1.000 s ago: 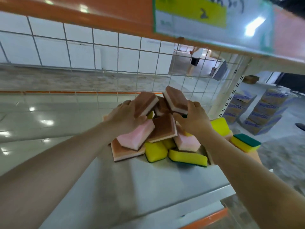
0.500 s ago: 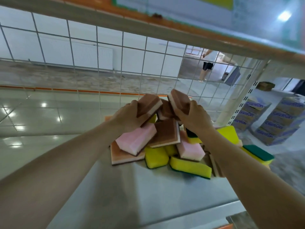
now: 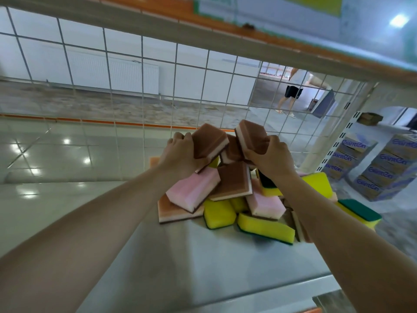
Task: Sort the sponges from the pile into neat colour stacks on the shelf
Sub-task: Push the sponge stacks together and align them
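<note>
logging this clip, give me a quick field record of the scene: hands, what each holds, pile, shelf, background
left hand: grips a brown-topped sponge at the top of the pile
right hand: grips a second brown-topped sponge, fingers curled round it
pile: unsorted pink-and-brown and yellow-and-green sponges, heaped
colour stacks: none formed yet
shelf: grey metal, wire grid at the back
background: stacked cardboard boxes to the right, a person standing beyond the grid

hidden: our right forearm (image 3: 316, 211) covers part of the jumbled sponge pile (image 3: 225, 199) | cut off: distant standing person (image 3: 293, 91) above the waist
</note>
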Demonstrator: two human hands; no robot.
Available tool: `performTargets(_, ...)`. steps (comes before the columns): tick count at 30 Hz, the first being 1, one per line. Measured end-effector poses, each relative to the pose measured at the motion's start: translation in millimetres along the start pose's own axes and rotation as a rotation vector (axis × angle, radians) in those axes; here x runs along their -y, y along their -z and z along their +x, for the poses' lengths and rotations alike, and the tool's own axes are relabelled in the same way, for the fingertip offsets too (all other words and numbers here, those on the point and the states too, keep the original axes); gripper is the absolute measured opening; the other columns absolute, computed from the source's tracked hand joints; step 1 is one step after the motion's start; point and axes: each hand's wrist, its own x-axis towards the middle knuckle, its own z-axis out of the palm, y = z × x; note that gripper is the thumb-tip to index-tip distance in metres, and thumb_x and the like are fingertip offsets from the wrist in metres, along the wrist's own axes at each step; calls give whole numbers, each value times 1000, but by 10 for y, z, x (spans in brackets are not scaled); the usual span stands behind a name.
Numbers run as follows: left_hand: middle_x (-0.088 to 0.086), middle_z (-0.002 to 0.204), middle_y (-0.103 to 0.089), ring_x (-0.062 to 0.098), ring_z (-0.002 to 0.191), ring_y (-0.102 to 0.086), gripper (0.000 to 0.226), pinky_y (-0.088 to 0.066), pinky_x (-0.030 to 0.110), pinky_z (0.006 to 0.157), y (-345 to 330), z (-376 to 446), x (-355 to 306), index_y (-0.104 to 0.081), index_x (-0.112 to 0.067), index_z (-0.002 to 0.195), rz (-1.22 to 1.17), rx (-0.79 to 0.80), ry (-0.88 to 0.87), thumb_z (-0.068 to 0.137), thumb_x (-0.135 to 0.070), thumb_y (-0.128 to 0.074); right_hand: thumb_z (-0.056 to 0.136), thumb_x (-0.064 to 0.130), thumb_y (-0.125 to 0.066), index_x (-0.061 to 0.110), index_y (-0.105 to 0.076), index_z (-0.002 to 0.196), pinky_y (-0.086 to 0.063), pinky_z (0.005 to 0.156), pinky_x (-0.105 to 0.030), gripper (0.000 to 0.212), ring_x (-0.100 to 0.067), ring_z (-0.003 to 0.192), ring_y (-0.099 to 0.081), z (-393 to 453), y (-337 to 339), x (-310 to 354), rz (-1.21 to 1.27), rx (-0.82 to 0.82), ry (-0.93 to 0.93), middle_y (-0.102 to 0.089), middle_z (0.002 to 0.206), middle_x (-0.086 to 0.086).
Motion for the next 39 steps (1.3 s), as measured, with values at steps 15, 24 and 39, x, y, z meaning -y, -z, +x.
performTargets(15, 16, 132, -29, 35, 119, -34, 80, -36, 40, 94, 279, -407, 165, -28, -7, 138, 55, -135, 13, 75, -36, -69, 74, 31, -71, 8, -38, 133, -40, 96, -41, 72, -36, 115, -45, -377, 114, 194, 67, -18, 51, -40, 127, -17)
performTargets(24, 15, 127, -33, 34, 116, -36, 78, -36, 40, 92, 515, -926, 421, -38, -7, 131, 63, -152, 125, 69, -35, -76, 69, 32, -75, 9, -37, 130, -38, 97, -39, 75, -34, 116, -42, -675, -11, 580, 20, 66, 164, -36, 126, -15)
performTargets(39, 17, 125, -43, 35, 117, -41, 80, -39, 41, 94, 945, -1773, 1171, -38, -7, 132, 95, -160, 252, 67, -31, -78, 63, 37, -80, 11, -44, 130, -22, 83, -24, 81, -29, 117, -42, -1397, -409, 1306, 10, 177, 340, -41, 128, -14)
